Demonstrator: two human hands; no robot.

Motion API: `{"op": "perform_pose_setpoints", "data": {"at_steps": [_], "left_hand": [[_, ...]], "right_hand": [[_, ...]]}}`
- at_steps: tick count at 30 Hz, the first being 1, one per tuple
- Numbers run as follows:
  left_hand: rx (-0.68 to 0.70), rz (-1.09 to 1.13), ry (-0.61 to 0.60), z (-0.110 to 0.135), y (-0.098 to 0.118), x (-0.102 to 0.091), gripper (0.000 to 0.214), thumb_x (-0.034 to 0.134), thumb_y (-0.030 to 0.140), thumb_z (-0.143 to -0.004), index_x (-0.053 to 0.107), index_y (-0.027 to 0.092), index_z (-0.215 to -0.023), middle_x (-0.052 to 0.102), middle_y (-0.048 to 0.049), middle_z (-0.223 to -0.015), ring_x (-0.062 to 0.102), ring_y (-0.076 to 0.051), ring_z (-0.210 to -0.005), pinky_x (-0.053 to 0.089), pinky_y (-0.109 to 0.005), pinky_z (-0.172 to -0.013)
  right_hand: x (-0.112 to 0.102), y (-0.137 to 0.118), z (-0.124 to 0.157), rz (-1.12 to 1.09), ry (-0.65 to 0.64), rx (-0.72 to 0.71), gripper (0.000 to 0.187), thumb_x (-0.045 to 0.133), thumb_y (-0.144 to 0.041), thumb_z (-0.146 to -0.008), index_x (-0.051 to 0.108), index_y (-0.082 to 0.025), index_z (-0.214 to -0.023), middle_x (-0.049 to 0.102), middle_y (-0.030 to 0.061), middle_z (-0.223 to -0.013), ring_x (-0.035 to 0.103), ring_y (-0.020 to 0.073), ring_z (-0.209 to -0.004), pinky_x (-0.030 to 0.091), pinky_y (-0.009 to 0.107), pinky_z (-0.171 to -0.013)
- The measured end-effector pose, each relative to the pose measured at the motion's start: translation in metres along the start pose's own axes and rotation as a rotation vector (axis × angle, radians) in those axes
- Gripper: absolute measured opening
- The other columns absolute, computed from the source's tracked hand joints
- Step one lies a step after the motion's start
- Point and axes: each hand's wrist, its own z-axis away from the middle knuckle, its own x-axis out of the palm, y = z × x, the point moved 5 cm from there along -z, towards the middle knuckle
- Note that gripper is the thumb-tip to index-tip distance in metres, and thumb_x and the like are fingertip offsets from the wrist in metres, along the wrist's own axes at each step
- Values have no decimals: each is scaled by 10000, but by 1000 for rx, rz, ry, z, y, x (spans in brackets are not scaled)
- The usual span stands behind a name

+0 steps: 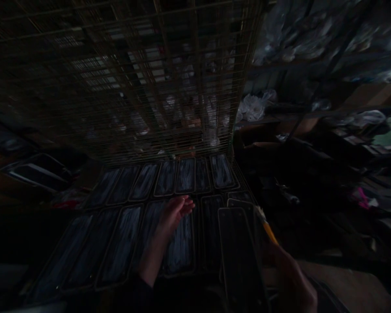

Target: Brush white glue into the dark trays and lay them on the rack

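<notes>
My left hand [179, 208] hovers over rows of dark rectangular panels with rounded corners. Its fingers are loosely stretched out and hold nothing. In my right hand [291, 276] is a paintbrush [270, 231] with a yellow handle, its pale bristles pointing up and away from me. Beside that hand a plain dark panel [239, 256] overlaps others near the right side; whether the hand touches it is too dark to tell. Whitish streaks cover several of the panels, such as a streaked panel [181, 248] below my left hand and another panel [221, 171] at the back right.
A tall wire mesh wall [195, 87] rises behind the panels. Shelves at the right bear clear plastic bags [254, 106] and cardboard boxes. More dark items lie in shadow at the far right, with a pink item [361, 198] among them. The scene is very dim.
</notes>
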Motion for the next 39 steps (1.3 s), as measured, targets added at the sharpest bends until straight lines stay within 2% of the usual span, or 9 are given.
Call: {"op": "perform_pose_setpoints", "data": {"at_steps": [5,7,9,14,20,24,28,35,39], "left_hand": [[-89,235,-110,84,-3,60,402,732,358,-777,638,183,-1127,727,-76,-1017,684,-236,-965,553,-296,-768],[-102,274,-140,108,-6,78,422,693,396,-808,625,188,-1170,710,-90,-1095,648,-261,-1060,538,-345,-862],[-98,282,-171,127,-8,93,449,645,429,-839,609,178,-1210,690,-115,-1148,609,-287,-1128,495,-412,-956],[-127,255,-251,161,-12,121,457,582,425,-880,594,160,-1252,651,-148,-1224,549,-302,-1210,403,-477,-1061],[-261,300,-408,175,-21,138,436,579,432,-879,636,138,-1197,653,-156,-1219,554,-304,-1203,373,-485,-1084],[-316,335,-516,179,-24,134,458,614,436,-856,633,134,-1200,649,-163,-1224,548,-321,-1209,356,-505,-1089],[-408,350,-527,183,-28,111,469,617,457,-850,637,128,-1183,657,-166,-1210,571,-317,-1183,360,-506,-1085],[-481,354,-529,195,-22,81,472,655,449,-824,640,122,-1164,684,-171,-1154,595,-328,-1150,387,-511,-1060],[-450,308,-487,198,-18,74,517,677,460,-803,620,117,-1185,700,-177,-1108,641,-314,-1074,426,-506,-1016]], "right_hand": [[15,-40,-15,-191,-216,-235,287,449,-206,-957,577,-254,-1210,726,13,-921,705,169,-823,592,253,-724],[21,-54,-16,-213,-255,-289,280,445,-164,-952,584,-242,-1182,712,33,-997,688,179,-909,583,282,-774],[23,-64,-15,-233,-231,-328,276,478,-122,-934,592,-239,-1157,688,49,-1083,654,192,-1011,567,320,-848],[13,-73,-8,-256,-114,-378,285,596,-94,-878,603,-245,-1120,670,55,-1126,598,218,-1124,554,379,-913],[-14,-74,11,-130,-6,-455,333,584,-87,-881,582,-254,-1168,683,50,-1082,606,221,-1110,565,387,-885],[-12,-83,32,-20,-29,-486,343,537,-104,-907,567,-241,-1220,677,69,-1088,613,223,-1088,564,376,-861],[0,-95,46,61,-52,-422,299,477,-117,-930,595,-237,-1177,672,76,-1069,630,211,-1026,562,345,-822],[5,-117,57,34,150,-88,85,612,-248,-903,616,-224,-984,701,17,-890,674,165,-799,556,252,-715],[8,-131,69,18,173,-67,96,613,-253,-906,614,-226,-998,699,11,-912,673,163,-831,555,254,-736]]}}
